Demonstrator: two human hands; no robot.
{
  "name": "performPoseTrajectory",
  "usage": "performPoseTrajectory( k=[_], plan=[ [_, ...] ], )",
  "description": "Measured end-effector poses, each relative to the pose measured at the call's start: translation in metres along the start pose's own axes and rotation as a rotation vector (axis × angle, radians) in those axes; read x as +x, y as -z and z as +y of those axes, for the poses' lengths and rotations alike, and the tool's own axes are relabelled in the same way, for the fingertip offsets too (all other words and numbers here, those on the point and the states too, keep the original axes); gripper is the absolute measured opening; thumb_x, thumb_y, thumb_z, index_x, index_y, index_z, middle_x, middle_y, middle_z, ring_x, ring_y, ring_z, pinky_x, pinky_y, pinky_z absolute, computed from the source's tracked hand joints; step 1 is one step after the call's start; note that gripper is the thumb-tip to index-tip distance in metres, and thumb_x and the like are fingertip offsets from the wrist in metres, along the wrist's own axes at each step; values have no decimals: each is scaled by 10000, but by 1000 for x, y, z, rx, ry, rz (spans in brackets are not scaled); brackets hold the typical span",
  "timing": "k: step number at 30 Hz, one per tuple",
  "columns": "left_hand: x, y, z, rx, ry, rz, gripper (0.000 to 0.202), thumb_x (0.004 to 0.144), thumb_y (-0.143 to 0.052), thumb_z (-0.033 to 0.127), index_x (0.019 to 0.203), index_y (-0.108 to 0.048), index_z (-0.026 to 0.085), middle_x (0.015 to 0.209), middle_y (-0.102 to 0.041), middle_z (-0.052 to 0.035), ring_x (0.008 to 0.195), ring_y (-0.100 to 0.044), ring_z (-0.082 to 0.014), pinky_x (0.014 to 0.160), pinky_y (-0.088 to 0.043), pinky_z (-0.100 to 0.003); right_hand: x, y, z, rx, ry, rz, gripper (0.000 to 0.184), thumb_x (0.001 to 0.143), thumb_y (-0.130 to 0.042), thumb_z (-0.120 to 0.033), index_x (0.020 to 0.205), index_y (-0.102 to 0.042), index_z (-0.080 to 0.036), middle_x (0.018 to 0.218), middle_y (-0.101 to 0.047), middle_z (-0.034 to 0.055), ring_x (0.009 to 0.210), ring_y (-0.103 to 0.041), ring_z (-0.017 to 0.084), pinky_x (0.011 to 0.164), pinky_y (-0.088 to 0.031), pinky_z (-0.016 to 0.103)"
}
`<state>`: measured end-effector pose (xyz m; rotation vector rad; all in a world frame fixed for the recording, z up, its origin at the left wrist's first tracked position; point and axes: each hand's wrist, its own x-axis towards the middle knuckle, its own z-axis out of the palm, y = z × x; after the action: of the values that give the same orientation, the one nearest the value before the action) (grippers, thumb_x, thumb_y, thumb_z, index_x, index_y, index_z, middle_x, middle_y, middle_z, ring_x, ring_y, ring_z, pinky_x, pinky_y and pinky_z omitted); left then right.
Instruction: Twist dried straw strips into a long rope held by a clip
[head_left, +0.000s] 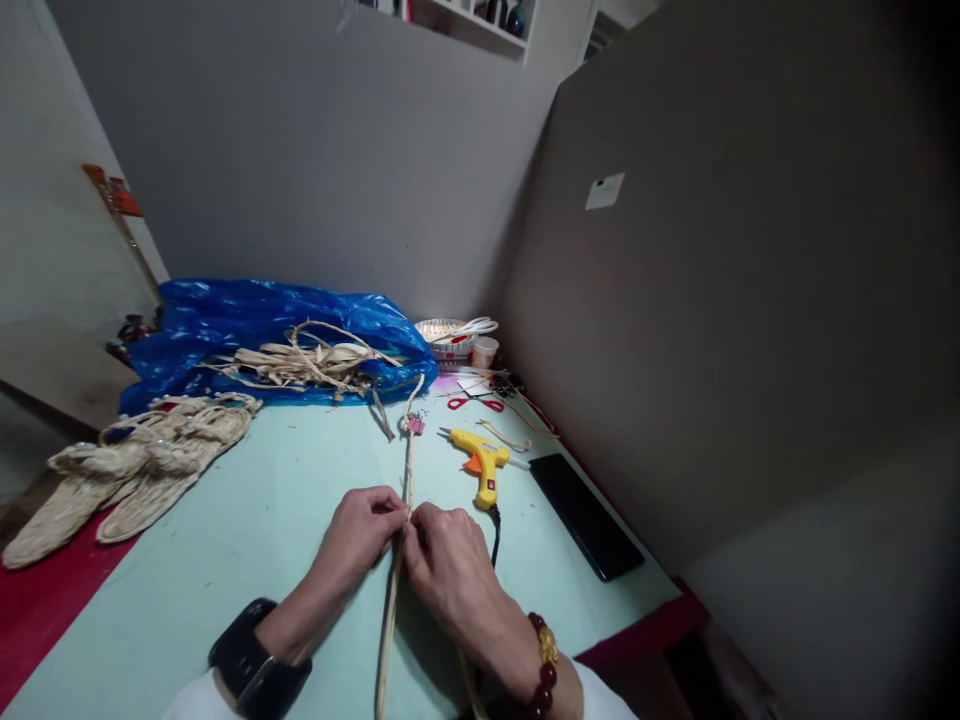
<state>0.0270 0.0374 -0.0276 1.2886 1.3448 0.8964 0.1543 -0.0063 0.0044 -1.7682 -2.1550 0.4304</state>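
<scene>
A long pale straw braid (409,465) runs down the middle of the light green table (247,520) toward me. My left hand (360,535) and my right hand (442,560) meet over it, both with fingers curled and pinching the braid's strands from either side. Loose strands (386,640) trail from below my hands to the near edge. A small pink clip (415,425) sits on the braid farther up. My left wrist carries a black watch (251,660), my right wrist a bead bracelet (546,665).
A yellow glue gun (484,465) and a black phone (585,515) lie to the right. Red scissors (475,403), a small basket (448,337) and a cup (484,351) stand at the back. A blue plastic bag (247,325) holds raw straw (300,365). Woven straw sandals (135,470) lie left.
</scene>
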Motion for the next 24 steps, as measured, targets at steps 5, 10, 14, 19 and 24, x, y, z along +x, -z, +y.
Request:
performPoseTrajectory(
  k=[5,10,14,19,24],
  plan=[
    [-2,3,4,-31,-64,-3,112,584,-612,244,532,-589,147,487,-538,41,489,-444,-102,505,-321,-219,1,-1,2,154,-60,74,273,911,-420,-262,733,-599,-157,656,-634,50,585,-526,138,542,-264,248],
    [-3,3,-1,58,-124,7,98,617,-579,234,558,-601,159,518,-595,23,552,-530,-145,568,-384,-245,-1,-6,4,379,-20,-14,367,937,-361,-234,665,-588,-139,617,-635,47,585,-549,120,556,-329,210],
    [-6,3,1,-25,-88,-28,110,622,-599,245,579,-605,144,475,-529,45,473,-454,-102,503,-334,-219,-9,-11,-5,61,-24,45,301,928,-359,-218,829,-635,-149,733,-671,86,628,-584,172,566,-320,266],
    [-10,4,9,-136,21,-110,239,609,-655,351,645,-605,120,429,-475,62,370,-348,-58,419,-215,-196,-12,-15,-14,-224,-18,3,185,875,-428,-148,926,-606,-134,752,-655,115,673,-618,215,591,-351,299],
    [-6,4,5,-208,12,-159,335,593,-692,419,688,-636,103,400,-440,73,382,-332,-53,426,-218,-187,-12,-25,-20,-360,63,0,223,863,-430,-101,1043,-562,-106,824,-645,129,707,-622,216,604,-404,307]
  ],
)
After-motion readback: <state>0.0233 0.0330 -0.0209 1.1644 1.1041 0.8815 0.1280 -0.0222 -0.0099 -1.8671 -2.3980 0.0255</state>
